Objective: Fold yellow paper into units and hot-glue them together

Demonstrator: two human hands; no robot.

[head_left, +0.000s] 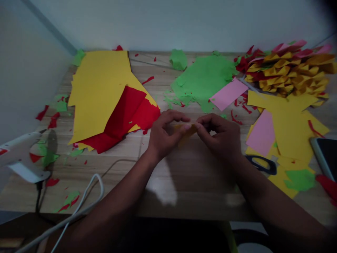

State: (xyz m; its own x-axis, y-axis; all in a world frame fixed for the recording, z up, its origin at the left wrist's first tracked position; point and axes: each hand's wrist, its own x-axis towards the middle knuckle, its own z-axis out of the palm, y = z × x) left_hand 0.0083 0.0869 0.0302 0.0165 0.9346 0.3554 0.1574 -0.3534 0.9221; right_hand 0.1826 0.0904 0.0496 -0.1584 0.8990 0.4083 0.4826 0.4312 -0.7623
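Over the middle of the table, my left hand (pixel 168 131) and my right hand (pixel 219 133) hold a small piece of yellow paper (pixel 186 136) between them. The left thumb and fingers are closed on its left and upper part. My right thumb and forefinger pinch its upper right corner. The paper is dim, and part of it is hidden behind the left thumb, so its exact shape is hard to make out. Dark scissors (pixel 262 165), of which a handle loop shows, lie on yellow paper to the right of my right hand.
Large yellow sheets (pixel 97 80) and crumpled red paper (pixel 123 119) lie to the left. Green paper (pixel 205 77) and a pink strip (pixel 229 94) lie behind my hands. Folded yellow paper pieces (pixel 297 75) are heaped back right. A white glue gun (pixel 23 154), cable and phone (pixel 325 154) flank the sides.
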